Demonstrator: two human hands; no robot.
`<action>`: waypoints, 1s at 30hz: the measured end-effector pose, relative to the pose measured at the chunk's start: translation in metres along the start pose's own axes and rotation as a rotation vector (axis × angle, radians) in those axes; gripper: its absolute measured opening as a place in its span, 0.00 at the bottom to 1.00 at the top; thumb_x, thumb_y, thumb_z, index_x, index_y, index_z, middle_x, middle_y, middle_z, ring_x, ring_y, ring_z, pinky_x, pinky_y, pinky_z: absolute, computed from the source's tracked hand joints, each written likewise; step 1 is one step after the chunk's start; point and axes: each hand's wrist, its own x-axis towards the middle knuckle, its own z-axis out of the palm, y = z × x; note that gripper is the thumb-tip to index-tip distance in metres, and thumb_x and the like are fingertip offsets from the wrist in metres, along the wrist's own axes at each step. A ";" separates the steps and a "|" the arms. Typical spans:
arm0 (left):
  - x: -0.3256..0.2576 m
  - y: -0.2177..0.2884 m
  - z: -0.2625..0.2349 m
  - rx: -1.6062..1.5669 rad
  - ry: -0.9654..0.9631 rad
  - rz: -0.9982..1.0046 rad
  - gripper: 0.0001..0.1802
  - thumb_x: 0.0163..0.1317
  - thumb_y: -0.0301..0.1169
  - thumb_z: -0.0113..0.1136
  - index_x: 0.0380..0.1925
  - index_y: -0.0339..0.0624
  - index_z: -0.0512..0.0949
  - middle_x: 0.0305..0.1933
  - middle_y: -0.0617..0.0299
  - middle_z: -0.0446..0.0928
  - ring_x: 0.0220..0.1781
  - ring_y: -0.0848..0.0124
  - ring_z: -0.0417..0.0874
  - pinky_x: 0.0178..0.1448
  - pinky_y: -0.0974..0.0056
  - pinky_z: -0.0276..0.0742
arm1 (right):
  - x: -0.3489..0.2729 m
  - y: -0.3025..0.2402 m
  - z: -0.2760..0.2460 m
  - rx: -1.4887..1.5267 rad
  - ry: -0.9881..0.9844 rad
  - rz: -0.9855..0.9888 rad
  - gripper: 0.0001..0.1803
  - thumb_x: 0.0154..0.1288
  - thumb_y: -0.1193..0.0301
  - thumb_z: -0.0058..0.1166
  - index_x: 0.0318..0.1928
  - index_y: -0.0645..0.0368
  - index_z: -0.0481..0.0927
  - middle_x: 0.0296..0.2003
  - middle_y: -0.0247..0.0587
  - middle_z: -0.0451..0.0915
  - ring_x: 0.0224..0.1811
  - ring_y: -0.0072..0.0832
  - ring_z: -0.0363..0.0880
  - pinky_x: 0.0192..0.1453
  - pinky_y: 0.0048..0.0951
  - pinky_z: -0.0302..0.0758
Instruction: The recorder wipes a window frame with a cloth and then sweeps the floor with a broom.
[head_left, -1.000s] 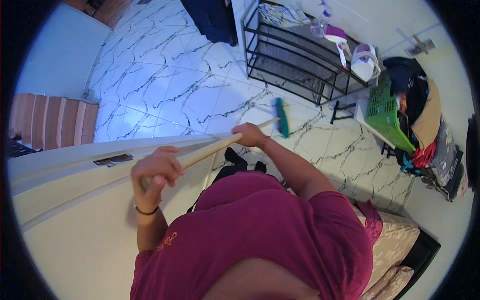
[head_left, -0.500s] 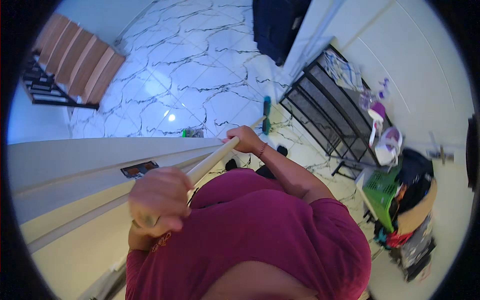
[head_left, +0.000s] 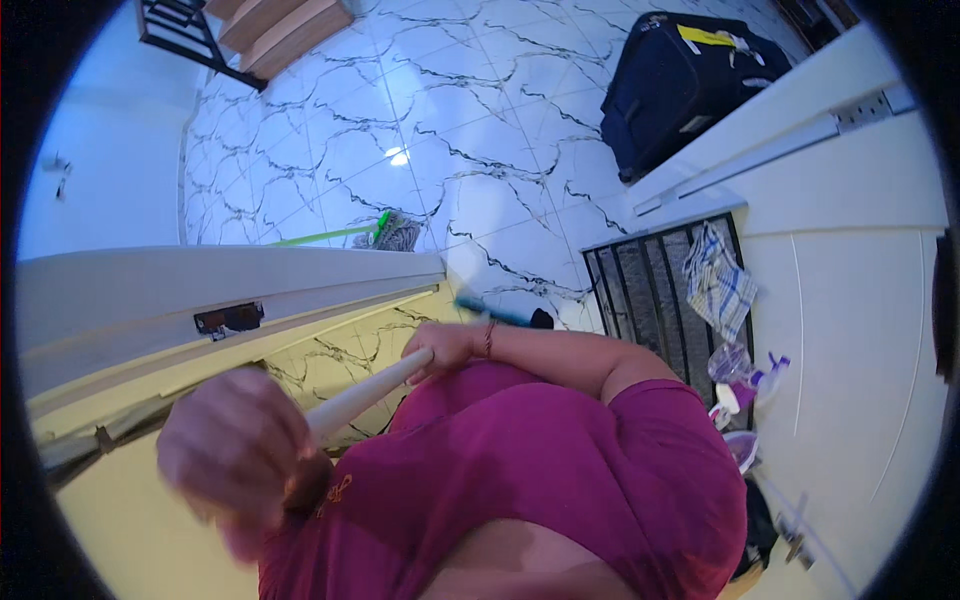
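Note:
A broom with a pale handle (head_left: 368, 396) slants across the front of my body. My right hand (head_left: 443, 346), a braided band at its wrist, is wrapped round the handle's lower part. Up at the handle's near end my left hand (head_left: 235, 450) is closed round it, somewhat smeared by motion. Beyond my right hand the teal broom head (head_left: 500, 312) is down at the marbled tile floor (head_left: 480, 180), partly hidden by my forearm.
On the left is a door frame (head_left: 200, 275), with a green-handled mop (head_left: 400, 233) behind it. A dark suitcase (head_left: 680, 90) stands far right. Nearer are a black rack (head_left: 640, 290), a checked cloth (head_left: 720, 280) and a white door (head_left: 850, 210). Wooden stairs (head_left: 290, 35) rise far left.
My view has turned, bringing more of the suitcase and mop into sight. The broom head has swung nearer and left, my right hand has come closer to my body, and my left hand sits further left.

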 end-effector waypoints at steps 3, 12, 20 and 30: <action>-0.018 -0.022 0.031 0.088 0.544 -0.318 0.19 0.61 0.40 0.57 0.17 0.44 0.65 0.07 0.70 0.64 0.07 0.76 0.67 0.20 0.67 0.71 | -0.005 0.047 0.025 0.166 -0.141 -0.006 0.18 0.54 0.56 0.60 0.25 0.59 0.75 0.20 0.46 0.75 0.24 0.37 0.75 0.30 0.36 0.68; -0.043 -0.029 0.050 0.348 0.616 -0.298 0.22 0.60 0.47 0.55 0.18 0.42 0.66 0.08 0.68 0.63 0.09 0.75 0.67 0.20 0.66 0.72 | 0.020 0.074 -0.059 -0.236 -0.209 -0.036 0.16 0.53 0.56 0.60 0.26 0.58 0.78 0.23 0.45 0.77 0.27 0.43 0.75 0.31 0.39 0.69; -0.045 -0.005 0.052 0.407 0.487 0.034 0.20 0.62 0.45 0.54 0.18 0.45 0.65 0.07 0.71 0.62 0.07 0.78 0.65 0.15 0.73 0.68 | 0.028 0.016 -0.083 -0.364 -0.141 -0.037 0.17 0.51 0.57 0.61 0.23 0.59 0.77 0.21 0.43 0.77 0.25 0.40 0.75 0.29 0.36 0.70; -0.026 -0.033 0.051 0.186 0.528 -0.083 0.19 0.59 0.41 0.59 0.18 0.43 0.67 0.08 0.69 0.63 0.07 0.79 0.64 0.13 0.72 0.64 | -0.003 0.058 -0.066 -0.283 -0.152 -0.021 0.15 0.53 0.56 0.58 0.27 0.56 0.79 0.23 0.45 0.78 0.27 0.40 0.76 0.32 0.38 0.71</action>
